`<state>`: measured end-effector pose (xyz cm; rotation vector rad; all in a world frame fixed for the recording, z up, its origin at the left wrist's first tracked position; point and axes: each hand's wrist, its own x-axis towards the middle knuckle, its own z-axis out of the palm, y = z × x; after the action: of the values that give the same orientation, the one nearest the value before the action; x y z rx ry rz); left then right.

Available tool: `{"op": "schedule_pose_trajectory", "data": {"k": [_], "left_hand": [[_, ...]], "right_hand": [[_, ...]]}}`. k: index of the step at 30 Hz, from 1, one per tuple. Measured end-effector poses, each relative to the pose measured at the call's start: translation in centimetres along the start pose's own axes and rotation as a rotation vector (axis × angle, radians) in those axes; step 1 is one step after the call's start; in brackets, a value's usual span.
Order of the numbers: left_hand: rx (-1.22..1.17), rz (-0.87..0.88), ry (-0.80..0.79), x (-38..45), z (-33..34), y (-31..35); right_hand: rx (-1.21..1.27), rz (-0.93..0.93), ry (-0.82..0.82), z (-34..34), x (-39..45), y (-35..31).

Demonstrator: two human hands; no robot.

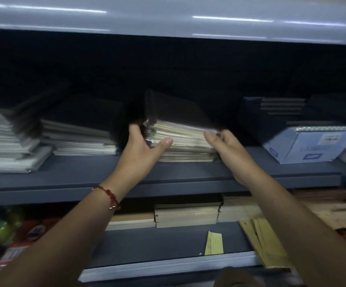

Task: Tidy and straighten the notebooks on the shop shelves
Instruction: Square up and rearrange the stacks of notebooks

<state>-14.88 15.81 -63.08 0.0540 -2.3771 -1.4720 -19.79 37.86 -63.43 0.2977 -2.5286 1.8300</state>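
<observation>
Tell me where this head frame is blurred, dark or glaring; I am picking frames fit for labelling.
Head view: motion blur smears the left stacks and both hands, left hand and right hand, around the middle stack; the shelf's back is nearly black, hiding the dark covers; light streaks glare on the top shelf; the blue box reads soft; wide-angle bending curves the shelf edges.
</observation>
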Motion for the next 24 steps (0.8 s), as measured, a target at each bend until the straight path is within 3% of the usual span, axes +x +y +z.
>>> {"op": "schedule_pose_trajectory", "data": {"k": [3, 8, 12, 18, 24], "left_hand": [[0.042, 0.033, 0.03, 0.1, -0.2, -0.5], [0.023, 0.065, 0.159, 0.4, 1.4, -0.8], [0.023, 0.075, 0.132, 0.4, 1.5, -1.1], [-0.26, -0.031, -0.009, -0.5, 2.4, -0.4], [-0.213, -0.061, -0.009, 0.8, 3.8, -0.3]], "right_hand": [[-0.101, -0.063, -0.042, -0.6, 0.2, 1.1], [-0.113, -0.099, 0.099, 0.3, 0.7, 1.3], [-0.086, -0.067, 0.078, 0.1, 0.7, 1.5], [0.393, 0.121, 0.066, 0.8, 0.9, 0.9], [0.436, 0.166, 0.076, 1.7, 2.0, 1.2]]}}
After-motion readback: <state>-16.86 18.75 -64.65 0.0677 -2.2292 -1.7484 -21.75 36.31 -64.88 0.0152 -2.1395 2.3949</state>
